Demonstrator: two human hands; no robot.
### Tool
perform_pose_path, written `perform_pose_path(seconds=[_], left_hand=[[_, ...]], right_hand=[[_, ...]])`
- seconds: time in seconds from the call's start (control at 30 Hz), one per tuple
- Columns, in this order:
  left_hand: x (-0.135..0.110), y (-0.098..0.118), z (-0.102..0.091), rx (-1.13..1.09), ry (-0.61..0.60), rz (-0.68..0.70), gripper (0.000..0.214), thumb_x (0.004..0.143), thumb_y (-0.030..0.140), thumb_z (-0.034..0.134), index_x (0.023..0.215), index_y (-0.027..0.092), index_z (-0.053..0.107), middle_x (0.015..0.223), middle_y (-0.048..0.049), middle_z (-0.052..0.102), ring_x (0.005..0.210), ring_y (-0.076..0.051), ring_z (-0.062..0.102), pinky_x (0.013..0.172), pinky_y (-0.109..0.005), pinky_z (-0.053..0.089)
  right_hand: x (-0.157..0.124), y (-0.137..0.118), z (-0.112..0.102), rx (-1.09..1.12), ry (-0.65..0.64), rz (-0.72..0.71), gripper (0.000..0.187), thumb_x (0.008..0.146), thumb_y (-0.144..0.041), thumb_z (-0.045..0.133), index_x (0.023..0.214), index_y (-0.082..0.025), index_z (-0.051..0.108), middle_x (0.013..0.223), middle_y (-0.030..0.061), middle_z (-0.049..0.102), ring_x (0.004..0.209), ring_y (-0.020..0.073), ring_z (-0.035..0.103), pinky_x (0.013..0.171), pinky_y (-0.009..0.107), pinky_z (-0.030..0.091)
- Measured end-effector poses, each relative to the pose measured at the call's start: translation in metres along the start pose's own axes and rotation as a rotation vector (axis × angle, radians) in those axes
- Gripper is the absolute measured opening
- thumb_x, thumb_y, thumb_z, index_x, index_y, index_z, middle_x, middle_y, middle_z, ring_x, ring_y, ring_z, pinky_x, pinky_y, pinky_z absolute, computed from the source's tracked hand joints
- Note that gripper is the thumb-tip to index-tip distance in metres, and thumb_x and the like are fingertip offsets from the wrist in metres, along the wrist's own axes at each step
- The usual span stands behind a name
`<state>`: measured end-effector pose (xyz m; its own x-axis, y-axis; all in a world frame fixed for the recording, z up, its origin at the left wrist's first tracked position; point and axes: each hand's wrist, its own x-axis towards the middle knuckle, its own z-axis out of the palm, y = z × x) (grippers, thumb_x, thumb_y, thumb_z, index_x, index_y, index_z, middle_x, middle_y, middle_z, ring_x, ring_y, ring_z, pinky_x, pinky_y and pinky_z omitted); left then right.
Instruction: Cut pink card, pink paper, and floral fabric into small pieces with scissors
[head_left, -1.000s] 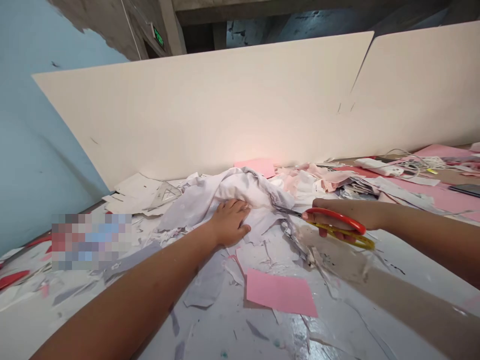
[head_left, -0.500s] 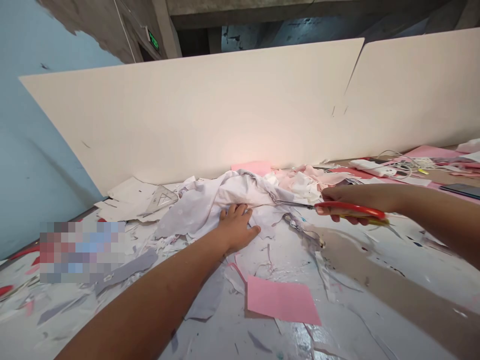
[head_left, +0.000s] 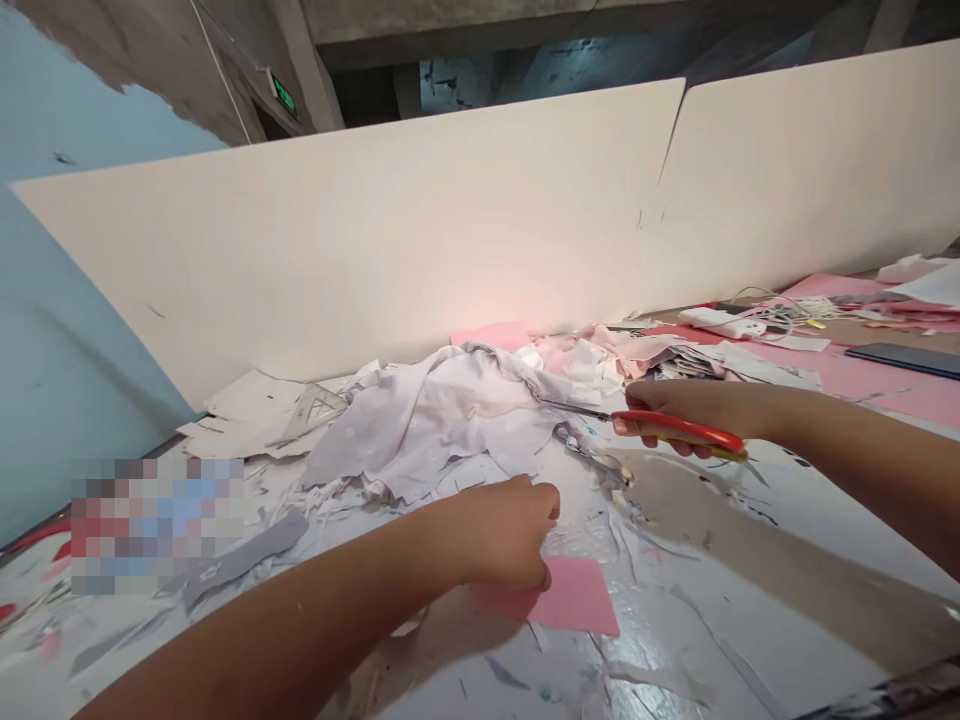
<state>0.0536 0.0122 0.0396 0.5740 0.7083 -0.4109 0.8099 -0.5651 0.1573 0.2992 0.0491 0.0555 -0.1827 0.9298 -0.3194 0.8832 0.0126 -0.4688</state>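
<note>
My right hand (head_left: pixel 694 410) grips red-and-yellow-handled scissors (head_left: pixel 671 432) whose blades point left into a crumpled white cloth (head_left: pixel 442 415) lying on the littered table. My left hand (head_left: pixel 506 530) is off the cloth and lower on the table, fingers curled in a pinch at the upper left edge of a pink paper sheet (head_left: pixel 574 600). The hand covers part of that sheet, so I cannot see how firmly it holds it.
A tall cream board (head_left: pixel 420 220) stands along the back of the table. White paper scraps and a clear set square (head_left: pixel 311 405) lie at left. Pink sheets, a white power strip (head_left: pixel 724 322) with cables and a dark phone (head_left: pixel 907 358) lie at right.
My left hand left the white cloth and dropped back toward me onto the pink sheet. The right hand with the scissors stayed at the cloth's right edge.
</note>
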Motion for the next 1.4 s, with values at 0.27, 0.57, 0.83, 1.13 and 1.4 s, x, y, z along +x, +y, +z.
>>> perform_pose_path(seconds=[0.27,0.57,0.83,1.13,1.4], left_hand=[[0.008,0.005,-0.006,-0.025,-0.137,0.005,0.015,0.059,0.032,0.052,0.072,0.024,0.051,0.076,0.0028,0.058,0.060,-0.015,0.052,0.040,-0.022,0.032],[0.026,-0.035,-0.048,-0.418,0.107,0.144,0.012,0.066,0.028,0.052,0.067,0.019,0.044,0.064,0.0035,0.049,0.060,-0.010,0.048,0.054,-0.021,0.036],[0.102,-0.060,-0.043,-0.424,0.326,0.050,0.022,0.068,0.028,0.044,0.087,0.021,0.054,0.092,0.0013,0.058,0.082,-0.013,0.053,0.062,-0.020,0.041],[0.112,-0.083,-0.037,-0.381,0.287,-0.068,0.018,0.062,0.025,0.047,0.077,0.023,0.056,0.078,0.0029,0.057,0.063,-0.011,0.050,0.044,-0.019,0.034],[0.119,-0.084,-0.030,-0.286,0.324,-0.077,0.012,0.064,0.031,0.051,0.070,0.021,0.053,0.065,0.0033,0.052,0.055,-0.010,0.044,0.044,-0.020,0.030]], right_hand=[[-0.010,-0.007,0.020,-0.426,0.163,0.027,0.034,0.072,-0.054,0.037,0.068,-0.021,0.037,0.059,0.0000,0.051,0.045,0.0120,0.041,0.042,0.024,0.025],[-0.021,0.000,0.040,-0.512,0.236,-0.064,0.017,0.072,-0.040,0.041,0.071,-0.023,0.042,0.061,0.0009,0.053,0.046,0.0150,0.048,0.041,0.024,0.026],[-0.037,0.020,0.021,-0.452,0.255,-0.023,0.017,0.066,-0.040,0.050,0.072,-0.025,0.049,0.065,0.0033,0.056,0.049,0.0182,0.051,0.040,0.026,0.028],[-0.023,0.031,0.017,-0.441,0.247,-0.002,0.023,0.074,-0.046,0.039,0.071,-0.024,0.048,0.060,0.0019,0.055,0.046,0.0167,0.049,0.041,0.026,0.027],[-0.015,0.034,0.024,-0.492,0.207,0.018,0.024,0.074,-0.042,0.037,0.065,-0.022,0.045,0.053,0.0004,0.051,0.040,0.0120,0.040,0.041,0.024,0.020]])
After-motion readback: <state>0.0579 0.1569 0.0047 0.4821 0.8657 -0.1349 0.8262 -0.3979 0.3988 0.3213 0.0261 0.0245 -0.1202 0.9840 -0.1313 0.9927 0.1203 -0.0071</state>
